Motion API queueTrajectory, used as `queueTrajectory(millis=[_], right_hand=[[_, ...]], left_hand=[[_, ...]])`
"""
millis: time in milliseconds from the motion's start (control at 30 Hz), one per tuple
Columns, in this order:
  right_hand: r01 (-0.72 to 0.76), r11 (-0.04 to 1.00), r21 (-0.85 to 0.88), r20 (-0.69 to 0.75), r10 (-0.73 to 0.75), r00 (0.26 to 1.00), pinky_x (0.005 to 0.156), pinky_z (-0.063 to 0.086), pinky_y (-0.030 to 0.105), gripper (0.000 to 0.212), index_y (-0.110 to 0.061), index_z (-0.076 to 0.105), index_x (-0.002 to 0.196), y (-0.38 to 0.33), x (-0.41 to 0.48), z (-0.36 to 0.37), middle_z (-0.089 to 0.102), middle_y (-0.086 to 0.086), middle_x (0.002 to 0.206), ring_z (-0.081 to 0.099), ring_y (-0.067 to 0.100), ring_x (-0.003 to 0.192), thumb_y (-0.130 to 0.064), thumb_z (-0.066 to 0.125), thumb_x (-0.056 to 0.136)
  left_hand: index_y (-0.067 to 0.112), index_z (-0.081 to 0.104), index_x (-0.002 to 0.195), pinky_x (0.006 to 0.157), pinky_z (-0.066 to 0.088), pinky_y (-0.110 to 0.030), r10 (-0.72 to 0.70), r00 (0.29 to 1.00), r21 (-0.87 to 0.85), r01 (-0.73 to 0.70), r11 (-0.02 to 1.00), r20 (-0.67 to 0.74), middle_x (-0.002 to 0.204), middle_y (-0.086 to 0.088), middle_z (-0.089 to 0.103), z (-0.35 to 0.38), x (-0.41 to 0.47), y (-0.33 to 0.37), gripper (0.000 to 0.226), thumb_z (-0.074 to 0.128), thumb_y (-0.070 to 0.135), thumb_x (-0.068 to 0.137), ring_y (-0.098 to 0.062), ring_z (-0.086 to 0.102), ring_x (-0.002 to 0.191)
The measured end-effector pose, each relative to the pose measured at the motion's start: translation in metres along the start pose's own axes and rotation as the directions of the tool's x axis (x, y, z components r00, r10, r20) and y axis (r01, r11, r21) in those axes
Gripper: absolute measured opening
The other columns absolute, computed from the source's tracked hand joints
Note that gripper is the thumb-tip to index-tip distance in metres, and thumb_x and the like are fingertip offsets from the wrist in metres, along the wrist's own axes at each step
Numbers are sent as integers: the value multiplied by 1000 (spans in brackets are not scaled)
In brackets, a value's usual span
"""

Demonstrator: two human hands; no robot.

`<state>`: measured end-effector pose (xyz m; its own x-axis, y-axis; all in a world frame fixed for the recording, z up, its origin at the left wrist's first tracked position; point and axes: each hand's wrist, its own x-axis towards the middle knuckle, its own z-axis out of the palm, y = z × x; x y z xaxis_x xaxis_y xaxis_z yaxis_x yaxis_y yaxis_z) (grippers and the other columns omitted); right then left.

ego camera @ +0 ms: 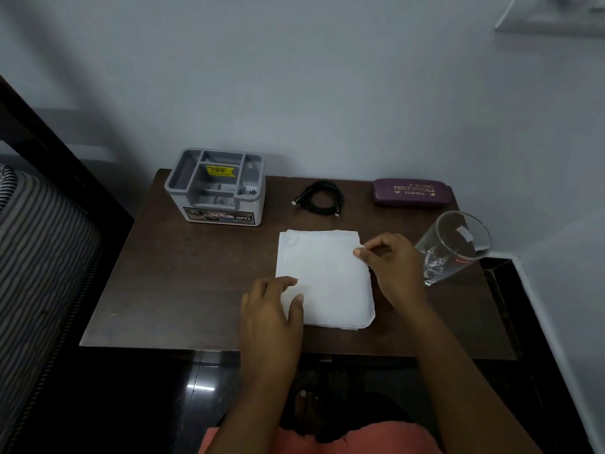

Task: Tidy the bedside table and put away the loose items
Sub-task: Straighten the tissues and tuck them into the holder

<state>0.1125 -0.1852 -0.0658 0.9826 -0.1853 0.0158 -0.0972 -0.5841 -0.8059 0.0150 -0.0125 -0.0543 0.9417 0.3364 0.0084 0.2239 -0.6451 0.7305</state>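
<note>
A white folded tissue lies flat near the front middle of the dark brown bedside table. My left hand rests on its near left corner, thumb on the paper. My right hand pinches the tissue's right edge between thumb and forefinger. A grey plastic organiser with several compartments stands at the back left. A coiled black cable lies at the back middle. A purple spectacle case sits at the back right. A clear drinking glass stands just right of my right hand.
A pale wall runs behind and to the right of the table. A bed with a dark frame and striped bedding stands to the left. The floor below is dark and glossy.
</note>
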Motion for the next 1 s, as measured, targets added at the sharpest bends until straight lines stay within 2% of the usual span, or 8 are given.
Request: queueTrajectory(millis=[100,300,400,500,667,767,867,1000], right_hand=[[79,997,7,-64,-79,995,63,38,-1,13,-19,64,68,2,-10,-2,53,-12,79,54,-12,69,-18,76,73],[148,988,-34,-85,-151,985,62,38,4,14,-7,64,69,8,-17,3,55,-4,83,54,-3,67,-13,76,73],[203,978,46,19,-204,979,67,45,12,14,-7,61,69,6,-18,2,59,-5,88,57,3,74,-8,74,74],[94,965,244,160,-135,978,79,51,23,18,-13,56,70,4,-22,-3,67,-12,96,64,5,90,-6,69,79],[17,904,428,265,-143,953,85,53,27,17,-20,61,82,0,-31,-14,70,5,97,66,11,99,-3,65,83],[14,880,475,299,-176,938,79,53,19,26,-28,64,89,-4,-37,-21,70,-4,96,66,9,93,-3,65,82],[-26,839,543,275,-149,950,73,52,14,23,-29,65,93,-6,-41,-27,68,-15,88,63,-1,85,-9,66,81],[-174,789,589,263,16,965,67,54,25,21,-28,63,99,-9,-37,-24,71,-8,94,67,8,86,-13,65,84]], left_hand=[[28,61,113,76,43,-24,-12,1000,-2,12,1000,17,116,7,56,0,-1,0,25,60,26,88,-12,48,104],[27,61,113,77,44,-25,-19,999,7,19,1000,30,116,5,56,0,-1,-2,25,60,26,88,-13,48,104],[27,61,113,74,41,-23,-11,1000,4,11,1000,7,113,5,57,-1,0,-3,25,60,26,88,-12,47,101],[26,59,115,75,38,-23,-2,999,-29,1,1000,-37,112,6,56,0,0,-2,28,60,24,87,-9,45,101],[29,45,130,89,42,-31,-22,999,-245,13,969,-31,124,17,47,-1,9,-2,57,70,26,79,-2,37,113],[33,32,140,102,34,-33,-26,997,-359,52,932,76,141,14,38,-6,22,-4,83,78,31,70,-5,31,129],[32,57,120,109,34,-49,71,977,-394,13,919,200,129,12,55,-8,40,-5,51,77,27,73,-16,43,129],[21,72,80,76,50,-35,21,954,-550,155,821,300,87,-1,73,-5,58,3,4,69,20,82,-13,64,84]])
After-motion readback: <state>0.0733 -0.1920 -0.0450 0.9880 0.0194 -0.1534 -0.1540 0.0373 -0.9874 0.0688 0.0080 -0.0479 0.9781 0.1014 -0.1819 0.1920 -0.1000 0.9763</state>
